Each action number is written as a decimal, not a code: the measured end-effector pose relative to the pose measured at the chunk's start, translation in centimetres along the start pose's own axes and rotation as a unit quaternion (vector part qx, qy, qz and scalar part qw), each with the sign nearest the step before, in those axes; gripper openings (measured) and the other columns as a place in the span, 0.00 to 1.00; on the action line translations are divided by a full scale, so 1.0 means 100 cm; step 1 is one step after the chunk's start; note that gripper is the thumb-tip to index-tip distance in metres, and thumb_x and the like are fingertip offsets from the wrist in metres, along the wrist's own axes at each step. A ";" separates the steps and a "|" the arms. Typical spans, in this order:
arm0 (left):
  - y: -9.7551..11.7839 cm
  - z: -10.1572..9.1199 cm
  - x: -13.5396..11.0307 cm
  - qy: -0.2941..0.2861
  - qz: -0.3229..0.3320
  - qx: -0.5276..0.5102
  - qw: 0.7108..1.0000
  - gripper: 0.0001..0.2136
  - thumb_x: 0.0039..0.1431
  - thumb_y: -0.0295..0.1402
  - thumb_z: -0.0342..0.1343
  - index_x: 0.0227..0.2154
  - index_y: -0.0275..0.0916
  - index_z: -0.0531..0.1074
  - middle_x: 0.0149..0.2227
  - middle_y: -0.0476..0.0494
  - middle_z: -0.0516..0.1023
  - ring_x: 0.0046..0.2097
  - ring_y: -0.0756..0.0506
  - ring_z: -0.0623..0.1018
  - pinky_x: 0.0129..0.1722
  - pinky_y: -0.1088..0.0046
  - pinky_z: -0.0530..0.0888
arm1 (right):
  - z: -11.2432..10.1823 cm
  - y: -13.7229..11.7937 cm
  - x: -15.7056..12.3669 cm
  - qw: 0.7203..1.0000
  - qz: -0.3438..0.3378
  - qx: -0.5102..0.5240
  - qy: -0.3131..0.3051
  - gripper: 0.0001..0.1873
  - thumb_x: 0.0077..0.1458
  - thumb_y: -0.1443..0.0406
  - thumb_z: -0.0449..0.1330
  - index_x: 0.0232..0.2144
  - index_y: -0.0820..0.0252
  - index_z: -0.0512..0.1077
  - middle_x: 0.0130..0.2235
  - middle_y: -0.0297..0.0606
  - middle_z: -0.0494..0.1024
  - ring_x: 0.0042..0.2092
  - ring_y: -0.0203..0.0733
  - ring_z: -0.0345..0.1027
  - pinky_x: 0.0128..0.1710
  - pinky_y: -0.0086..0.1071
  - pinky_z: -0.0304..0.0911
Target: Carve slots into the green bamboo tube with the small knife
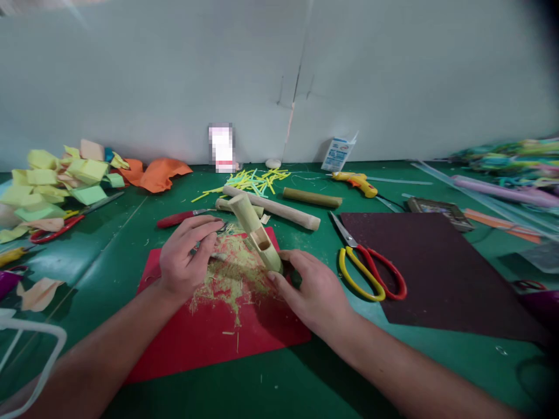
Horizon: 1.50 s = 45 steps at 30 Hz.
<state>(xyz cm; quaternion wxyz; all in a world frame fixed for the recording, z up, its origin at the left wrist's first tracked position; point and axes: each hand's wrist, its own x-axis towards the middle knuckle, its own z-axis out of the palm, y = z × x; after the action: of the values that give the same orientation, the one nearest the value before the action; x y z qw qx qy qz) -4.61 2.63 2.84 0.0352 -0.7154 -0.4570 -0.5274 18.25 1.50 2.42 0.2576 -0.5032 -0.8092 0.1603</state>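
Note:
My right hand (pixel 314 285) grips the lower end of a bamboo tube (pixel 248 218) between thumb and fingers. The tube is tilted, its top leaning left and away from me, and a rectangular opening is cut in its near side. Left of it, my left hand (pixel 187 250) is closed with curled fingers above the shavings; what they hold, if anything, I cannot make out. Pale sawdust and shavings (pixel 236 282) cover much of a red sheet (pixel 192 343) beneath both hands. A red-handled tool (pixel 177 219) lies just beyond my left hand.
Several bamboo pieces, including a long pale tube (pixel 279 209) and a darker tube (pixel 312 197), lie behind the sheet. Scissors (pixel 371 270) rest at a dark brown sheet's (pixel 441 273) left edge. A yellow glue gun (pixel 356 183) and folded papers (pixel 61 180) sit farther off.

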 end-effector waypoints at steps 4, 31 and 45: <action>0.000 0.000 0.000 -0.005 0.002 -0.011 1.000 0.08 0.59 0.27 0.50 0.38 0.40 0.73 0.43 0.45 0.74 0.41 0.47 0.75 0.38 0.70 0.76 | 0.001 -0.001 0.000 1.000 0.005 0.000 -0.002 0.13 0.53 0.62 0.55 0.41 0.59 0.67 0.36 0.38 0.73 0.38 0.42 0.65 0.36 0.35 0.60; 0.002 -0.003 0.003 -0.061 -0.002 0.021 0.998 0.09 0.60 0.28 0.49 0.40 0.41 0.72 0.42 0.46 0.74 0.43 0.47 0.74 0.44 0.68 0.74 | -0.009 0.004 0.003 0.995 0.047 0.066 0.057 0.14 0.54 0.56 0.54 0.39 0.56 0.70 0.37 0.38 0.75 0.37 0.41 0.68 0.35 0.34 0.62; 0.003 0.000 0.002 -0.063 -0.010 0.022 0.998 0.09 0.60 0.28 0.49 0.39 0.39 0.73 0.41 0.46 0.74 0.42 0.48 0.75 0.41 0.71 0.75 | 0.000 0.018 0.010 0.997 0.015 0.066 0.025 0.10 0.54 0.61 0.55 0.38 0.57 0.69 0.41 0.40 0.73 0.41 0.42 0.66 0.40 0.35 0.62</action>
<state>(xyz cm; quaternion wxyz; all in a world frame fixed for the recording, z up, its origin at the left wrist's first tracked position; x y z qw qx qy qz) -4.40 2.59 3.10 0.0166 -0.7416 -0.4765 -0.4718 19.22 3.15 1.78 0.3084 -0.5012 -0.7822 0.2046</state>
